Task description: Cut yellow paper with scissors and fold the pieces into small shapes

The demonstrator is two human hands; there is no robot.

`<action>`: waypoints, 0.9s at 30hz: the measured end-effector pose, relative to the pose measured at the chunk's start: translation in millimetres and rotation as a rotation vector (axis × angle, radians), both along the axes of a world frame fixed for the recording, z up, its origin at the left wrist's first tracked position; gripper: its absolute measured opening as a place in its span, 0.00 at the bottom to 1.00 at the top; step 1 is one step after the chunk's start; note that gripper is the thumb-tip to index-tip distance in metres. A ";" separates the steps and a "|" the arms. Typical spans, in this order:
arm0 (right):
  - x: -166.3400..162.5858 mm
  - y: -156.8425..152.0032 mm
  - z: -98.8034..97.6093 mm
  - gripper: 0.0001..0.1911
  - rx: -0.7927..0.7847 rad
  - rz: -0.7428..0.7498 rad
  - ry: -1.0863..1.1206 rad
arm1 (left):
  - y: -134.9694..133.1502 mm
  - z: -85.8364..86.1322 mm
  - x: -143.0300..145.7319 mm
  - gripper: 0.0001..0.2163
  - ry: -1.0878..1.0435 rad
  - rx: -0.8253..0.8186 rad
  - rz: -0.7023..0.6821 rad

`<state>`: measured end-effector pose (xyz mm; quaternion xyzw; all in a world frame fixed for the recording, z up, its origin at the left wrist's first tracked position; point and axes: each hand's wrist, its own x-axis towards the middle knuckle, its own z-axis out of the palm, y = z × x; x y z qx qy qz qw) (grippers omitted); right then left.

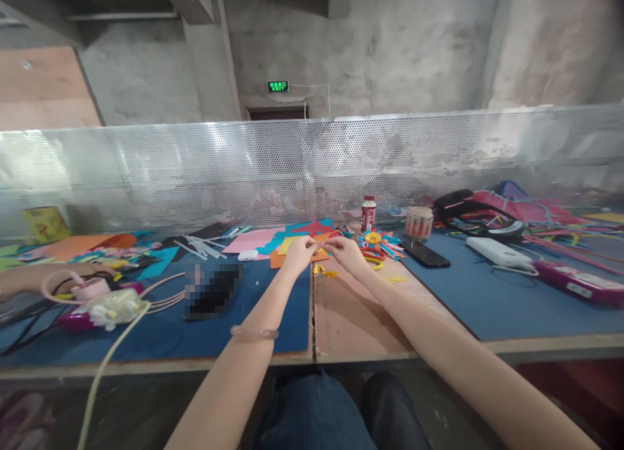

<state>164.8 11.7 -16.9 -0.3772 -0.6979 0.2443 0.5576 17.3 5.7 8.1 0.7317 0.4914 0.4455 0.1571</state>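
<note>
My left hand [298, 255] and my right hand [347, 255] meet over the middle of the table, fingertips pinched close together. Whatever lies between them is too small to make out; a bit of yellow shows near the fingertips. Behind my left hand are a yellow paper sheet [287, 244] and an orange sheet [277, 261]. Yellow paper scraps [325, 272] lie just below the hands. To the right of my right hand sits a colourful paper flower [373, 238] with a yellow centre, beside a curved yellow and red item [375, 263].
A small red-capped bottle [368, 214], a jar [419, 223] and a black phone [425, 253] stand or lie to the right. Leftward are white strips [202, 245], a white case [247, 255], cables and a plugged adapter [117, 308]. Another person's arm [43, 277] reaches in at far left.
</note>
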 end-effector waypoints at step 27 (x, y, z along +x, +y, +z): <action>7.6 1.7 -1.2 0.09 -0.293 0.150 0.249 | -1.9 -2.0 4.8 0.05 -0.214 -0.142 -0.114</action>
